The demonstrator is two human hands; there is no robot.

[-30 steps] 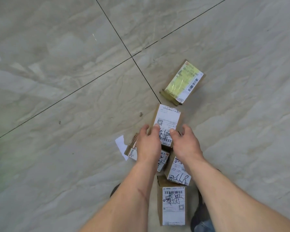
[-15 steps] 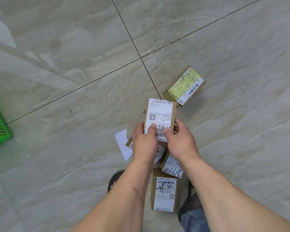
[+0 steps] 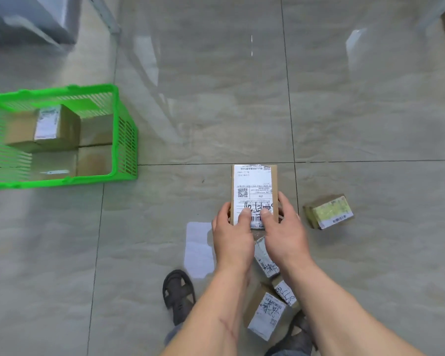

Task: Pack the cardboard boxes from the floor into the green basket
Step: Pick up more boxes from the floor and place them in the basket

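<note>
Nearest the person, at floor level: a dark sandal (image 3: 178, 295) on one foot, and a small cluster of cardboard boxes lying between the forearms. Closest of these is a box with a scribbled white label (image 3: 265, 316), tilted. Just beyond it, a smaller labelled box (image 3: 284, 291), partly hidden by the right forearm. A third labelled box (image 3: 265, 260) shows in the gap between the wrists. To the left of the left hand, a white slip of paper (image 3: 198, 249) lies flat on the tile.

Next out: both hands grip one cardboard box with a large shipping label (image 3: 253, 186), label face up. Left hand (image 3: 233, 236) clasps the box's near left corner, thumb pressed flat on the label, fingers curled around the side edge. Right hand (image 3: 284, 231) mirrors this on the near right corner, thumb on the label, fingers wrapped along the right edge. Thumbs lie close together, almost touching. Whether the box is clear of the floor cannot be told for certain.

Right of the held box, apart from it: a box with a yellow-green label (image 3: 329, 211), lying alone on the tile.

Farther, well to the left: the green basket (image 3: 125, 140) on the floor. Inside it are brown cardboard boxes, one with a white label (image 3: 46, 123) standing higher than the rest.

Farthest, upper left: grey furniture (image 3: 36, 16), blurred.
</note>
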